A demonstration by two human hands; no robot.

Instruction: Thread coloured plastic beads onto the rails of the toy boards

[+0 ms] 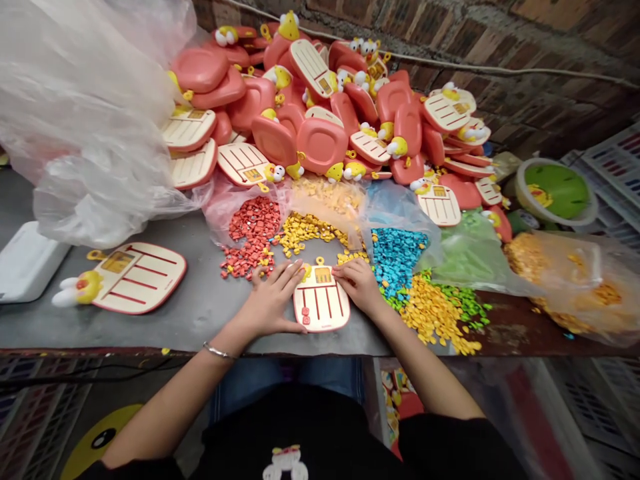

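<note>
A cream toy board (325, 307) with a red rim and red slots lies flat on the table before me. Two small red pieces (305, 315) sit in its left slot near the bottom. My left hand (273, 300) grips the board's left side, thumb by the lower corner and fingers over the upper left. At the upper right corner, the fingers of my right hand (357, 281) are pinched together; what lies between them, if anything, is hidden. Just beyond the board are piles of red pieces (255, 230), yellow pieces (305, 233) and blue pieces (397, 257).
A second toy board (145, 277) with a yellow chicken head lies at left, beside a white box (30, 260). Many red-backed boards (323, 143) are heaped along the brick wall. Yellow pieces (433, 310) and green pieces (467, 303) spread at right, near a bowl (590, 203).
</note>
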